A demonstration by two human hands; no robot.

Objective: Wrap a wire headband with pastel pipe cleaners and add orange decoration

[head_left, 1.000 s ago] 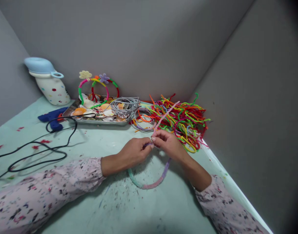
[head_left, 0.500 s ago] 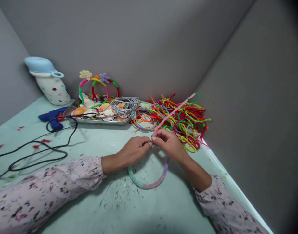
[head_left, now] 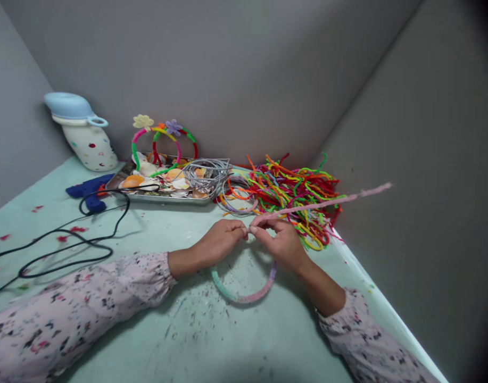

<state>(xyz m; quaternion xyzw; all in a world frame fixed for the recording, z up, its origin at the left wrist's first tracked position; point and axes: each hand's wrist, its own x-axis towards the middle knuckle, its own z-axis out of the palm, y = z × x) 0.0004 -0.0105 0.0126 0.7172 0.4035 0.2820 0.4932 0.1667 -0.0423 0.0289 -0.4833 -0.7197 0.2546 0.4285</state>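
A fuzzy ring (head_left: 249, 298) in mint, pink and lilac hangs below my two hands, its upper part hidden by them. My left hand (head_left: 222, 242) is closed on the ring's upper left, fingers pinched together. Right beside it, fingertips almost touching, my right hand (head_left: 281, 239) pinches the base of a long pink pipe cleaner (head_left: 327, 203) at the top of the ring. The pipe cleaner's free end reaches right, past the colourful pile.
Bright pipe cleaners (head_left: 307, 186) lie heaped at the back right. A metal tray (head_left: 170, 200) holds shells, wire coils (head_left: 207, 173) and decorated rings (head_left: 156, 129). Left are a blue glue gun (head_left: 90, 189), a black cable (head_left: 68, 234) and a bottle (head_left: 86, 141).
The pink pipe cleaner's free end has swung down and to the right, from steep to nearly level. Both hands remain close together at the ring's top.
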